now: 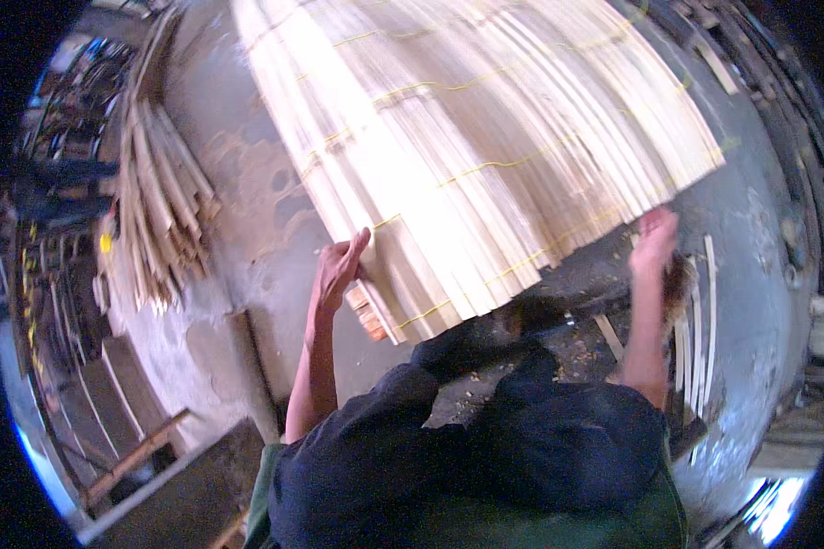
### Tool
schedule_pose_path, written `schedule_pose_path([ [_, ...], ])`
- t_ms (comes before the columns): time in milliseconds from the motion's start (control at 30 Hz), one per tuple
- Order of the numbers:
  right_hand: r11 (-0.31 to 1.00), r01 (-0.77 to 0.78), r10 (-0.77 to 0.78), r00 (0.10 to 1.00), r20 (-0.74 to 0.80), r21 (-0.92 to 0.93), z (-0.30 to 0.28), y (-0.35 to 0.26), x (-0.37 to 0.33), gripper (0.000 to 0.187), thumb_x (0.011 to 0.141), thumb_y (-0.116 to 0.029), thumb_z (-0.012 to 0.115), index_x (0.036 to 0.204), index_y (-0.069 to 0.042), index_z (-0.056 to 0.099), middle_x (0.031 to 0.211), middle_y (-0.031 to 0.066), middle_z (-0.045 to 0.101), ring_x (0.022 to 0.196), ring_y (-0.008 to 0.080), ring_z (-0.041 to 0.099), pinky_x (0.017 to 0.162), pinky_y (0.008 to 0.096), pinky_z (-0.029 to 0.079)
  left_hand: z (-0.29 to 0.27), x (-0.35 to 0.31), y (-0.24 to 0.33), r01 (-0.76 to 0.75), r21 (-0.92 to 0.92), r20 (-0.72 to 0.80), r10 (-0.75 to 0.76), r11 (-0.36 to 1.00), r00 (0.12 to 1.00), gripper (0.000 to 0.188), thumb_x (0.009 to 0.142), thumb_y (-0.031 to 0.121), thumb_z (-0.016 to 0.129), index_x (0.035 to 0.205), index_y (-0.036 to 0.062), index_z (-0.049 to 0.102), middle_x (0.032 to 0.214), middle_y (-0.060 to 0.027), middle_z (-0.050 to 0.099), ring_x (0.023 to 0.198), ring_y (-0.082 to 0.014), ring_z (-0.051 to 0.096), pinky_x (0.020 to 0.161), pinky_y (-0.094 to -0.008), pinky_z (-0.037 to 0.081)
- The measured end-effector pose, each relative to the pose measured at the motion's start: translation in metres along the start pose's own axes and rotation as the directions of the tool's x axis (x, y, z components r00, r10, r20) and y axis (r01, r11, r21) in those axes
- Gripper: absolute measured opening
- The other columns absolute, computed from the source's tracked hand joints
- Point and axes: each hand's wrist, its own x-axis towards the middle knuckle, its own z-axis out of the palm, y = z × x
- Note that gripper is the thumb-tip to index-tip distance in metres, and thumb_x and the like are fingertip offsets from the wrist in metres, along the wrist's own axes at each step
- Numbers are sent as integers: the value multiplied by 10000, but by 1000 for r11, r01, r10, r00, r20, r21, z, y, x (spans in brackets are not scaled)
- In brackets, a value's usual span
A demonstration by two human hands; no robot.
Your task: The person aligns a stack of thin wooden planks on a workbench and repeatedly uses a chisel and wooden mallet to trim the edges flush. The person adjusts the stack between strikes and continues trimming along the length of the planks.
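Observation:
A wide mat of thin pale wooden slats [485, 156], strung together with yellow cord [494, 165], spreads in front of me and reaches past the top of the view. My left hand [341, 265] grips its left edge near the close corner, thumb up along the edge and the other fingers partly hidden. At the near right edge my right hand [655, 240] is up against the slat ends. Motion smears its fingers, so their grip on the mat does not show. Beneath the near left corner sits a small orange-brown block [366, 316].
A bundle of long wooden strips [160, 210] lies on the grey floor [261, 197] to the left. Loose pale slats [696, 339] lie by my right forearm, with wood chips near my legs. Boards and a bench-like frame [183, 485] stand at lower left; stacked material lines the far right.

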Motion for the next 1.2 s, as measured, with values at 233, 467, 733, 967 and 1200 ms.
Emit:
schedule_pose_path([
  [233, 616, 597, -118, 715, 689, -514, -45, 39, -174, 234, 905, -92, 588, 1097, 38, 622, 1111, 229, 624, 1040, 381, 616, 876, 431, 494, -12, -12, 46, -216, -230, 17, 225, 949, 974, 502, 950, 460, 578, 675, 44, 632, 558, 2, 524, 491, -84, 448, 464, -265, 324],
  [467, 342, 863, -178, 448, 876, -372, -17, 50, -186, 366, 800, -18, 621, 1149, 65, 548, 1061, 251, 605, 1106, 469, 534, 915, 517, 438, -20, -42, 127, -284, -506, -214, 200, 815, 956, 347, 940, 337, 620, 810, 16, 646, 729, -23, 633, 596, -101, 581, 523, -261, 455],
  [733, 739, 585, -137, 615, 777, -333, -36, 91, -202, 313, 864, -43, 599, 1172, -17, 548, 1064, 182, 613, 975, 354, 590, 836, 437, 476, 3, -54, 228, -366, -685, -165, 355, 630, 920, 346, 955, 288, 610, 954, -55, 651, 843, -94, 677, 661, -151, 650, 590, -275, 536],
  [967, 938, 1, 340, 188, 921, -347, -45, 131, -305, 416, 952, -171, 581, 1330, -19, 492, 1084, 87, 573, 959, 205, 538, 831, 319, 451, 51, -21, 259, -403, -377, 62, 457, 834, 887, 442, 943, 319, 580, 680, -36, 606, 581, -50, 566, 518, -127, 560, 504, -276, 481],
  [1200, 573, -673, 499, -165, 851, -467, -1, 76, -340, 572, 914, -38, 496, 1454, -26, 308, 1446, 138, 406, 1386, 266, 331, 1130, 405, 305, 84, -4, 213, -671, -113, 429, 645, 733, 632, 248, 968, 166, 560, 908, -50, 666, 822, -128, 708, 692, -171, 694, 608, -314, 558],
])
